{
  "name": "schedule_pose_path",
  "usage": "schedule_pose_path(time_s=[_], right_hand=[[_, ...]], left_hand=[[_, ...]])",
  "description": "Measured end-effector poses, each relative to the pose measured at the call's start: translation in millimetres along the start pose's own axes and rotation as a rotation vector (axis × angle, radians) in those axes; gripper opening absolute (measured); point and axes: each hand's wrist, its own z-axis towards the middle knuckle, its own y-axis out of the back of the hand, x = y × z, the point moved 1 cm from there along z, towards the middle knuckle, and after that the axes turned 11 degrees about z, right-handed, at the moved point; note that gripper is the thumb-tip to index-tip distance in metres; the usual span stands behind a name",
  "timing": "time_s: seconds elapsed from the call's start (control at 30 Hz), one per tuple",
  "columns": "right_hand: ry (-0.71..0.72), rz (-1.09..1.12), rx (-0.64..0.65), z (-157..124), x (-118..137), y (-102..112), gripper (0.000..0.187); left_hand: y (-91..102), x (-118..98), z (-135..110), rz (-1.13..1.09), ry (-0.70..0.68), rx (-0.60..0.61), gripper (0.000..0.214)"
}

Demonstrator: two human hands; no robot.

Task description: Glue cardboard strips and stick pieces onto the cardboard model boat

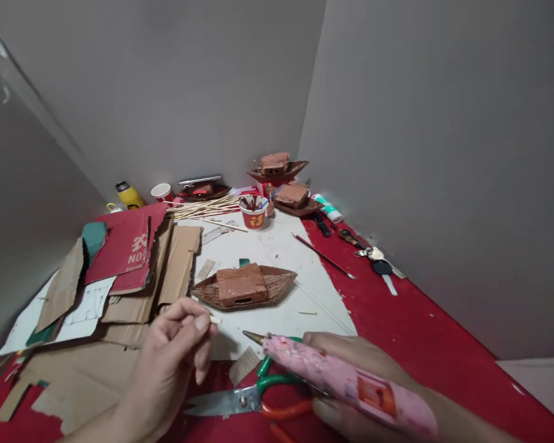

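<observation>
My left hand (178, 341) pinches a short pale wooden stick (216, 320) between thumb and fingertips, its tip pointing right. In my right hand (372, 357) is a pink hot glue gun (321, 366), its metal nozzle aimed left toward the stick but apart from it. Just beyond both hands, a brown model boat (242, 285) with a covered cabin rests on a white sheet (277, 246). Below the glue gun lie scissors (240, 400) with green and orange handles, partly hidden by my right hand. A small cardboard scrap (244, 367) sits between the hands.
Stacked cardboard (178, 264) and a red box panel (120, 249) fill the left. Behind stand a red paper cup (253, 218) with brushes, thin sticks (203, 207) and more model boats (277, 167). A paintbrush (323, 255) and keys (373, 255) lie right, near the wall.
</observation>
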Motion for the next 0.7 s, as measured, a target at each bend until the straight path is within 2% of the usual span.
schedule_pose_path(time_s=[0.1,0.27,0.47,0.7], right_hand=[[0.040,-0.046,-0.011,2,4,2,0.039],[0.096,-0.057,0.001,5,2,4,0.046],[0.023,-0.009,-0.075,0,-4,1,0.044],[0.002,0.052,0.009,11,-9,-3,0.038]], left_hand=[[-7.0,9,9,-0.129,0.096,0.091,0.019],[-10.9,19,11,-0.228,0.154,0.183,0.019],[-11.2,28,13,-0.297,0.205,0.245,0.018],[-10.2,33,13,-0.338,0.202,0.274,0.017]])
